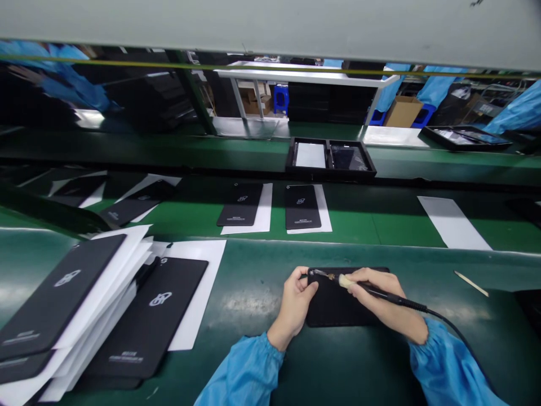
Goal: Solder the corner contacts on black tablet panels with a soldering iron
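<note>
A black tablet back cover (pixel 338 307) lies flat on the green bench in front of me. My left hand (pixel 295 304) grips its left edge, fingers curled round the top left corner. My right hand (pixel 386 301) is closed on a corded pen-like tool (pixel 380 293). The tool's metal tip (pixel 321 274) touches the cover's top left corner. The tool's black cable (pixel 448 321) runs off to the right over my blue sleeve.
A stack of black covers (pixel 59 299) interleaved with white sheets sits at left, another cover (pixel 147 321) beside it. More covers (pixel 302 207) on paper ride the green conveyor. A black tray (pixel 330 158) stands behind. A thin wooden stick (pixel 471 283) lies at right.
</note>
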Demonstrator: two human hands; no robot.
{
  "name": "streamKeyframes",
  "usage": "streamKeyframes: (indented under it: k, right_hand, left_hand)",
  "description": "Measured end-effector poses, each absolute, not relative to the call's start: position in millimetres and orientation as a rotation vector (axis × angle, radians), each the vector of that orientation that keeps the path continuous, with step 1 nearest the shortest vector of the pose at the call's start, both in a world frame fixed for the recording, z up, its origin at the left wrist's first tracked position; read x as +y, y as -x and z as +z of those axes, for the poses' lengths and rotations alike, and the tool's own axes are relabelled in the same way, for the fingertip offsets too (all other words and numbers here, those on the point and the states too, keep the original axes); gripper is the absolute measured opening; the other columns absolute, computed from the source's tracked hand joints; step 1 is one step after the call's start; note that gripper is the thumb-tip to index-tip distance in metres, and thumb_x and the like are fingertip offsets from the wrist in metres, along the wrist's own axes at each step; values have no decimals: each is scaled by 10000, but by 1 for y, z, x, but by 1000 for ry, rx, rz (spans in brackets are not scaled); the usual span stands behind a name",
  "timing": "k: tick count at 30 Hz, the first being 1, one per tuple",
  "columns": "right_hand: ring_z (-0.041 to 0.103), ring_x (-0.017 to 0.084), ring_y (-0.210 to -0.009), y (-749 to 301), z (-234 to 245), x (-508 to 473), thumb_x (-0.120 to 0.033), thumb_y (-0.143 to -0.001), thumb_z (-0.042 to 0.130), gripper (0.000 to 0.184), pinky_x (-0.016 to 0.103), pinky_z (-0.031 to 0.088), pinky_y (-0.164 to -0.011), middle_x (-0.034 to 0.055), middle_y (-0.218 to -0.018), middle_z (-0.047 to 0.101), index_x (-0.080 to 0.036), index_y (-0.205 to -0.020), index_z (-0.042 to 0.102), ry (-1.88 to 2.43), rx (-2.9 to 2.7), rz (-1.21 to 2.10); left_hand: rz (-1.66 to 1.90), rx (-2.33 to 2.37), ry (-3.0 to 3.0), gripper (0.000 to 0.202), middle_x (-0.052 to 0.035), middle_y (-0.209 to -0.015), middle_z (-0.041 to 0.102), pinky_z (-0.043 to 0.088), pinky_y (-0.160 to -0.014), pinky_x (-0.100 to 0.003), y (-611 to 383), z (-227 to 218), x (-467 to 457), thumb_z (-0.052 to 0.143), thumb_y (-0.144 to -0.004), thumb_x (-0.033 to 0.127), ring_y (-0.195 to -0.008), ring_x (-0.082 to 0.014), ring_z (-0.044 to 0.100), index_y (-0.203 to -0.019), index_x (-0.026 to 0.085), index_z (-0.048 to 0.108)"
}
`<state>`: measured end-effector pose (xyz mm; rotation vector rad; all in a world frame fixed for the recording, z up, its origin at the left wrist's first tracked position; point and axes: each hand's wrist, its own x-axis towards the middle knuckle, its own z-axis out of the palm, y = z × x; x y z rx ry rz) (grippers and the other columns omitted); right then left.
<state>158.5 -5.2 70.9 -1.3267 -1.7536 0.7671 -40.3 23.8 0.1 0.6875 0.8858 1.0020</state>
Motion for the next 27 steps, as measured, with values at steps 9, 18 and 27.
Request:
streamKeyframes:
  k: [9,18,27]
  right_hand:
    - [717,139,-677,-165,44,-25,-200,-882,653,72,233,553,-647,-7,-789,751,-235,-885,715,1311,-1674,487]
    - [706,121,-712,-153,36,-24,-166,-910,611,150,226,572,-680,-21,-824,740,-258,-970,713,1240,-1623,621]
    - [711,148,-725,-149,32,-18,-214,-922,595,138,256,594,-688,24,-838,742,-226,-947,731,1234,-1616,673]
  left_hand:
    - [1004,874,-686,342,-9,-715,738,521,-590,-228,40,0,24,802,-715,269,-562,-131,665,-917,184,540]
    - [1005,885,-687,349,-23,-745,746,533,-615,-244,41,0,23,802,-713,273,-608,-154,692,-931,186,544]
    - [990,888,-679,344,-14,-724,740,521,-593,-234,40,0,23,799,-716,262,-582,-146,679,-939,188,546]
